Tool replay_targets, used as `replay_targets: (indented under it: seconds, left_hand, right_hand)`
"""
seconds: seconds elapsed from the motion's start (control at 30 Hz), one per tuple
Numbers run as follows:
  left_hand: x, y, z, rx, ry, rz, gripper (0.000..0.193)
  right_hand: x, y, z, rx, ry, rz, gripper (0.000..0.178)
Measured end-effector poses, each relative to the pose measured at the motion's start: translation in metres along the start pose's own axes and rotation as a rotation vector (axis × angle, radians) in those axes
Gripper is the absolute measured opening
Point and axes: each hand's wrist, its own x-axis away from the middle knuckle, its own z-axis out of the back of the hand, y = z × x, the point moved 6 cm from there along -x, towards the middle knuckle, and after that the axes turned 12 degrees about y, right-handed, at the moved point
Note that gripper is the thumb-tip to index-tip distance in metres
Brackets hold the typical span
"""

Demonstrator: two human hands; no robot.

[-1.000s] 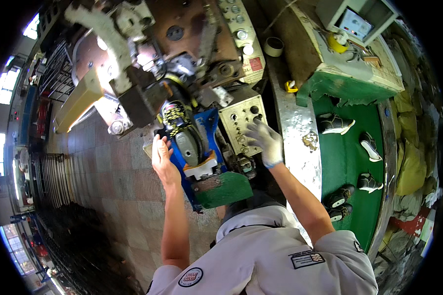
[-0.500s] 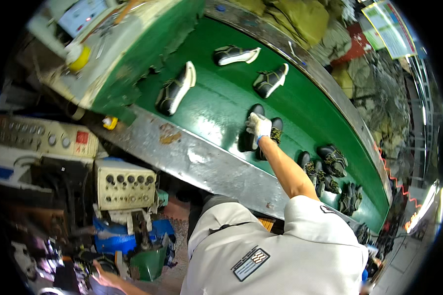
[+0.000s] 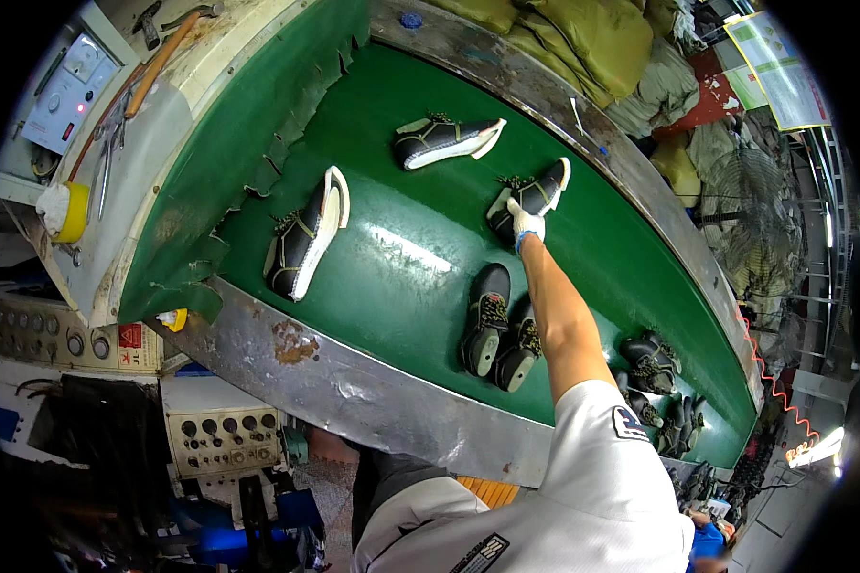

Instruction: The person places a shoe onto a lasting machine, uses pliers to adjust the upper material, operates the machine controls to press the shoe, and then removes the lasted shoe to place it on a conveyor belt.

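Right hand (image 3: 529,225): white-gloved, stretched to the far side and touching a black shoe (image 3: 547,185), thumb over its near part; whether the fingers are closed round it cannot be told.
Left hand: outside the view, so its state cannot be told.
Shoe at the hand: on the far side of the green conveyor (image 3: 392,286), toe toward the far right, a white edge round the toe, laces on its left.
Near shoes: a dark pair, the left shoe (image 3: 487,320) and the right shoe (image 3: 519,353), side by side nearer the body, toes pointing far.
Shoes to the left: a white-edged shoe (image 3: 443,143) beyond the shine on the conveyor, and another white-edged shoe (image 3: 302,239) farther left and nearer.
Shoes to the right: a cluster of dark shoes (image 3: 652,363), partly behind the sleeve (image 3: 602,458).
Conveyor edge: a worn metal rim (image 3: 401,406) along the near side.
Left tabletop (image 3: 162,119): a wooden-handled hammer (image 3: 162,65), a yellow pot (image 3: 71,212) near its edge.
Near left: a knobbed control panel (image 3: 225,441).
Far side: olive sacks (image 3: 592,43).
Right: a red coiled hose (image 3: 766,361).
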Motion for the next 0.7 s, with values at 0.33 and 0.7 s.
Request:
replay_targets:
  seconds: [0.33,0.7]
  left_hand:
    - [-0.021,-0.045,0.055,-0.071,0.062,0.046,0.042]
    - [0.000,-0.014,0.097,0.588,-0.100,0.105,0.034]
  right_hand:
    - [0.203,-0.050,0.075,-1.058,-1.023,-0.431,0.058]
    - [0.669,-0.080,0.150,-0.834,-1.733,-0.781,0.047]
